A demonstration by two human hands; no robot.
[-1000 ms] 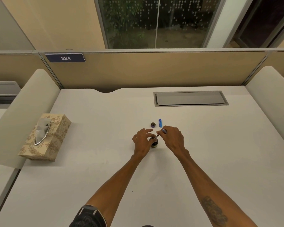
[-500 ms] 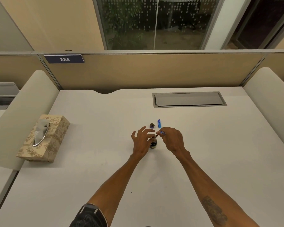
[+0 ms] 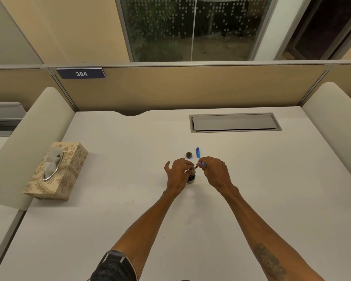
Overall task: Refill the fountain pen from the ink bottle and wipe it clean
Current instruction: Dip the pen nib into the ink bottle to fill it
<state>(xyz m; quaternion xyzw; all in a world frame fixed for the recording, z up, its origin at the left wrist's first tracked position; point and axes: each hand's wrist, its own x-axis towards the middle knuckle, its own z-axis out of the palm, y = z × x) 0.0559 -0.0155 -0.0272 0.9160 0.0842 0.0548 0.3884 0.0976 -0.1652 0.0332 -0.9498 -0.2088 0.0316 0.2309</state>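
Note:
A small dark ink bottle stands open on the white desk. My left hand steadies it with thumb and forefinger at its neck, the other fingers spread. My right hand pinches the blue fountain pen, its thin dark tip angled down to the bottle's mouth. The bottle's round cap lies just behind the hands, and a blue pen part lies beside it to the right.
A patterned tissue box with a tissue sticking out sits at the desk's left edge. A grey cable hatch is set into the desk at the back. Beige partitions stand behind and at both sides.
The pen tip has tilted down closer to the bottle's mouth. My left hand's outer fingers have spread a little. The bottle has not moved.

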